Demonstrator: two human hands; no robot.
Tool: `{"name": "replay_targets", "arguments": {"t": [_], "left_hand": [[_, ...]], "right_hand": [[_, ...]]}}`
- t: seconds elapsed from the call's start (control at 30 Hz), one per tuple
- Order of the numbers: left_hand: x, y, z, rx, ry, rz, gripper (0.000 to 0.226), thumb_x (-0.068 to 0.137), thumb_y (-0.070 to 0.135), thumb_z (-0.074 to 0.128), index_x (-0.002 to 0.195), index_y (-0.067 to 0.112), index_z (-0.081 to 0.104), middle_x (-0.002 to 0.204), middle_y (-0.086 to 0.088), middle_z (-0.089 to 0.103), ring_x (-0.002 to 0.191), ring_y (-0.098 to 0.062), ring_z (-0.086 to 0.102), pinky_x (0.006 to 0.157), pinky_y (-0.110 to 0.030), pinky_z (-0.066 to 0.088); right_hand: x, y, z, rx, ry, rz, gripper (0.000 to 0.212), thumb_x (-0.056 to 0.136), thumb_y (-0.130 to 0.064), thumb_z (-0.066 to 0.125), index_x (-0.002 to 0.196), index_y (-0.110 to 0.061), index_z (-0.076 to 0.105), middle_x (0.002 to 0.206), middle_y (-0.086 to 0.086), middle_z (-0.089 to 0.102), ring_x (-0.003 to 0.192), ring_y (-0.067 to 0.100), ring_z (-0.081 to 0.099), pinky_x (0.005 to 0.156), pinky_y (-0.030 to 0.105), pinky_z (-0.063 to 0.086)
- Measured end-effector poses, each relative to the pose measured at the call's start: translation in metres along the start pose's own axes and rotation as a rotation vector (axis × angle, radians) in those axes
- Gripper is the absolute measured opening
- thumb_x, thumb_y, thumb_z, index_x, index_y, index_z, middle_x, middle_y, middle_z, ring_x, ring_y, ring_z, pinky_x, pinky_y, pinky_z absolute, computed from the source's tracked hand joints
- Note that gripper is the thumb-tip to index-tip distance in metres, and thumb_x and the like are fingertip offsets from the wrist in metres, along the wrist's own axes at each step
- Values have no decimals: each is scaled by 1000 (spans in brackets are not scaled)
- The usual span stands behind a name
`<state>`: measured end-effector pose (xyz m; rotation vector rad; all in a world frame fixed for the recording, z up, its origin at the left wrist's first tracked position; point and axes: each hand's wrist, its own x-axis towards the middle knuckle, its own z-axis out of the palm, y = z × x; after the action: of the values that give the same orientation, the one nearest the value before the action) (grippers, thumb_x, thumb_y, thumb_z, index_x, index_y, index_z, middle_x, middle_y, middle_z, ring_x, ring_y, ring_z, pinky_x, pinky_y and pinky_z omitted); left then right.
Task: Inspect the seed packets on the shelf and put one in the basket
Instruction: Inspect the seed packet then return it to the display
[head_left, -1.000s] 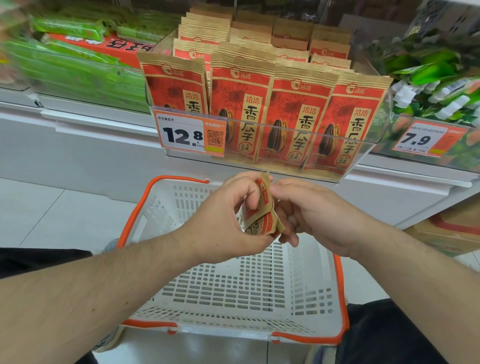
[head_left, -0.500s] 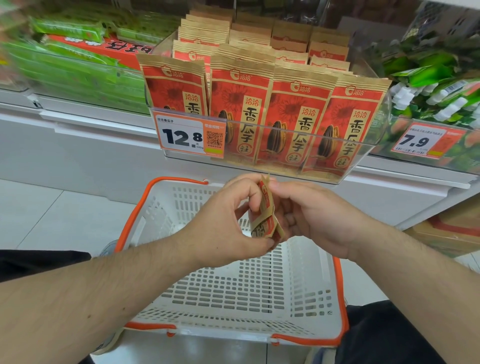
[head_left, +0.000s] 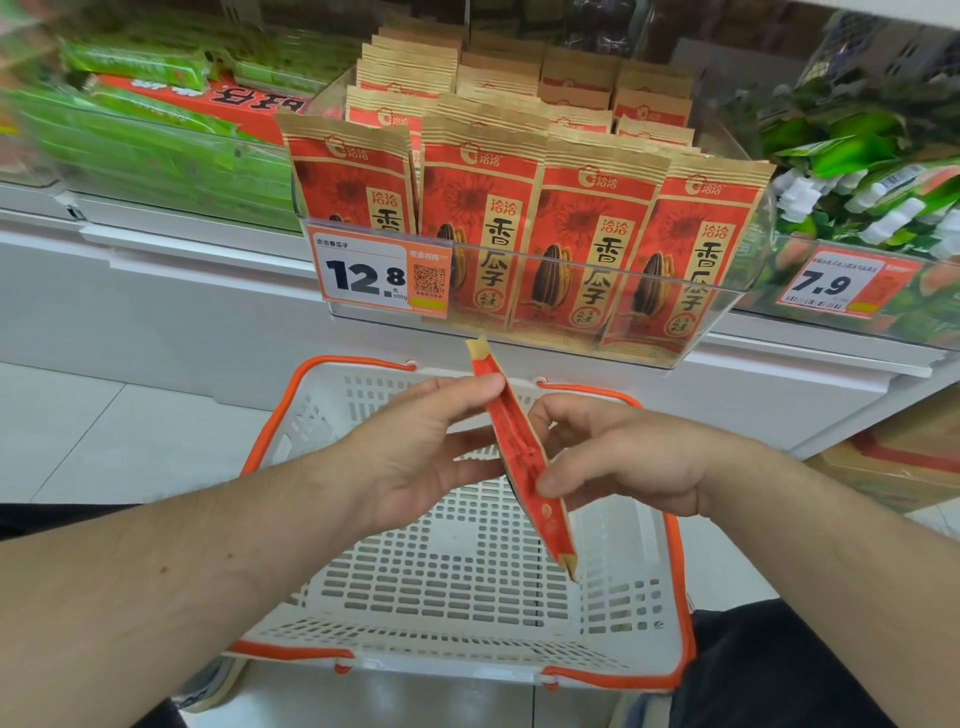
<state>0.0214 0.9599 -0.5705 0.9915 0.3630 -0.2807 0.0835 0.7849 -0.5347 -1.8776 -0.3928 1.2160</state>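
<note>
Above the perforated white plastic basket, a flat red-and-kraft seed packet stands edge-on, pinched between left hand fingers and right hand thumb and fingers.

You are looking at bright, even shop light, green packets blurring at the left edge, wide-angle bending showing at the borders, clear bin catching faint glare, shadows staying soft.
</note>
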Motion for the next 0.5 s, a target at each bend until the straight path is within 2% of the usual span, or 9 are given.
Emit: {"name": "replay_targets", "arguments": {"t": [0.07, 0.17, 0.23, 0.3, 0.37, 0.5], "left_hand": [[-4, 0, 2, 72, -41, -61, 29, 69, 31, 72, 84, 9, 60, 79, -9, 70, 75, -23, 71, 75, -40, 60], [-5, -5, 2, 142, -36, -162, 30, 73, 33, 72, 86, 6, 66, 91, -16, 71, 88, -30, 72, 84, -41, 60], [-4, -6, 1, 104, 7, -219, 26, 80, 32, 71, 84, 7, 68, 94, -18, 71, 88, -31, 72, 81, -41, 61], [-4, -6, 0, 24, 47, -258, 25, 88, 32, 68, 78, 10, 62, 91, -18, 68, 83, -31, 72, 74, -42, 62], [-3, -6, -1, -41, 74, -284, 27, 89, 32, 68, 76, 10, 60, 92, -17, 66, 82, -32, 71, 70, -44, 63], [-2, -8, -3, -99, 126, -330, 32, 88, 34, 70, 93, 5, 57, 110, -17, 58, 80, -37, 73, 64, -46, 62]], "right_hand": [[1, 1, 2, 70, -17, 24, 44, 58, -27, 82, 93, -18, 55, 94, 12, 69, 88, 33, 61, 99, 59, 48], [0, 1, 6, 112, -37, 49, 51, 69, -38, 79, 105, -9, 57, 93, 14, 69, 84, 37, 63, 86, 54, 57], [-1, 0, 8, 142, -27, 57, 60, 74, -42, 73, 115, -1, 56, 96, 14, 69, 82, 37, 63, 75, 46, 60], [-3, -1, 8, 169, -34, 40, 53, 75, -43, 72, 110, -5, 58, 94, 12, 69, 81, 35, 62, 69, 41, 60], [-5, -1, 7, 191, -50, 12, 45, 74, -41, 72, 105, -10, 59, 90, 7, 70, 83, 35, 61, 68, 40, 59], [-6, -1, 3, 197, -107, -9, 56, 63, -44, 79, 104, -13, 59, 89, 7, 71, 81, 31, 63, 71, 40, 59]]}}
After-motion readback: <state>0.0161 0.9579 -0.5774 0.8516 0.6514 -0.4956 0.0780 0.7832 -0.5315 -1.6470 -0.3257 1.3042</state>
